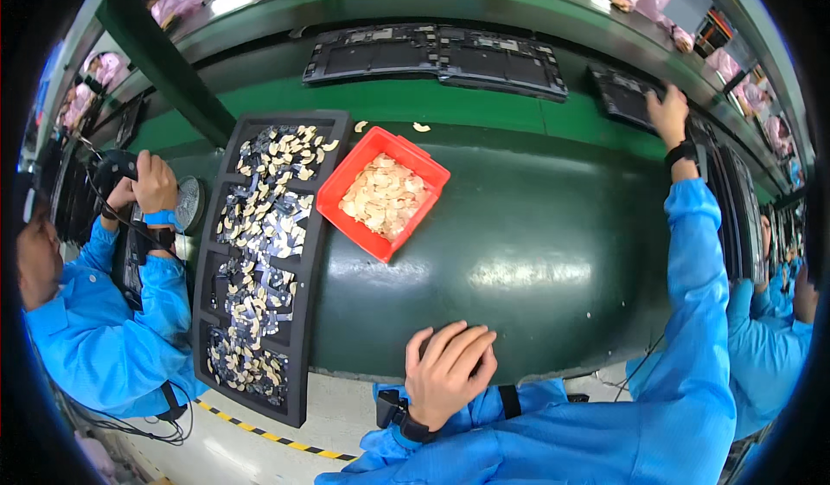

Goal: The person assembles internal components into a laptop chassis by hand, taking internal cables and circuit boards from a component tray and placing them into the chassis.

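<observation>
Reaching far to the right, my right hand (669,118) has its fingers closed at the right end of a dark laptop base (618,94) by the conveyor. My left hand (451,366) lies at the near edge of the green table (519,217), holding nothing, palm down with the fingers stretched out. Beyond it stands a red plastic bin (345,229) with a heap of small cream-coloured pieces (386,193). Left of the bin is a black compartmented tray (313,269), filled with small dark parts and curved cream pieces (259,226).
Two opened laptop bases (372,55) (501,61) lie along the far green strip. Two loose curved pieces (421,127) sit behind the bin. A co-worker in blue (112,329) handles a dark tool at the left. Dark panels (739,200) stand stacked at the right.
</observation>
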{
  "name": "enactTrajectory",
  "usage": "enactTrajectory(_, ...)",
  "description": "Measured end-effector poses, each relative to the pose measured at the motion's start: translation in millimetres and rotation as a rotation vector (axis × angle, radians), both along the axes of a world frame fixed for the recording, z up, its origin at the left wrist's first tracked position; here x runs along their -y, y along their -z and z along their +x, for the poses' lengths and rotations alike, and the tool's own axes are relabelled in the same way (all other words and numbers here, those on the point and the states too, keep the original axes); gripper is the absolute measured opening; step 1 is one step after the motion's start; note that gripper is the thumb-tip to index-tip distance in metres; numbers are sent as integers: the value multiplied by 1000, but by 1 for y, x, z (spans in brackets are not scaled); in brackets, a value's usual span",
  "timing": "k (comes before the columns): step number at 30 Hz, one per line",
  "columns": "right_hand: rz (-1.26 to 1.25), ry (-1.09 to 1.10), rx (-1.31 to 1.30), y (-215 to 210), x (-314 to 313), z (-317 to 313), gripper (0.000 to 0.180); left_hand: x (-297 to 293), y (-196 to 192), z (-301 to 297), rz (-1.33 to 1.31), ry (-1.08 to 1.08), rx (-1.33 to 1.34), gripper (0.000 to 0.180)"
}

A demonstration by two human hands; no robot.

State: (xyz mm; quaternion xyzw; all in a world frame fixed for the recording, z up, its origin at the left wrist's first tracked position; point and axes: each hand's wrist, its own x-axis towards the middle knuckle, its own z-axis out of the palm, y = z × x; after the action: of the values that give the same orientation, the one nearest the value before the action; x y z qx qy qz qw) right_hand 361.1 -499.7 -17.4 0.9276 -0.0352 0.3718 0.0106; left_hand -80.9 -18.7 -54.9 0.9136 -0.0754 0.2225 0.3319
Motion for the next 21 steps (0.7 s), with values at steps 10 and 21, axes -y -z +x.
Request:
enactTrajectory(10,371,-119,-718,28,-224,69,94,-2,-1,2,-10,11,-34,16)
enactTrajectory(21,1338,-602,-385,-32,-182,1,47,-9,4,-7,-77,22,31,19)
